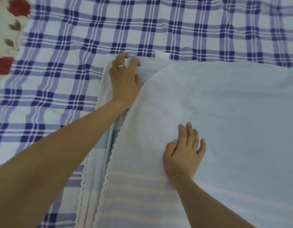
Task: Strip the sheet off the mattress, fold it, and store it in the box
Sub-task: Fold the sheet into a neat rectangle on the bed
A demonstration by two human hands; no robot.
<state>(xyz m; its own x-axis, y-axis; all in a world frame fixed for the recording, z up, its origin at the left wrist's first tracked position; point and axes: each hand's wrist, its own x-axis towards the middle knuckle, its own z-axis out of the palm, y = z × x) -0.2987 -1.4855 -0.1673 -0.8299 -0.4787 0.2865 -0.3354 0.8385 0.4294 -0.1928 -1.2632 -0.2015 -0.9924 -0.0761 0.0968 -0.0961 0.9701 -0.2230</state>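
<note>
Gripping sheet [224,112] corner, white label [162,55] unreadable

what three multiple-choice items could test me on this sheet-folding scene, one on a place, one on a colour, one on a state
1. Where is the left hand?
A) at the far corner of the pale blue folded sheet
B) inside a box
C) on a pillow

2. What colours is the checked fabric cover under the sheet?
A) red and green
B) blue and white
C) plain black

3. How is the right hand?
A) clenched in a fist
B) lifting a box
C) flat, fingers straight, on the sheet

Answers:
1 A, its curled fingers grip the sheet's far corner.
2 B, dark blue and lilac bands cross a white ground.
3 C, its palm lies spread on the sheet's top layer.
</note>
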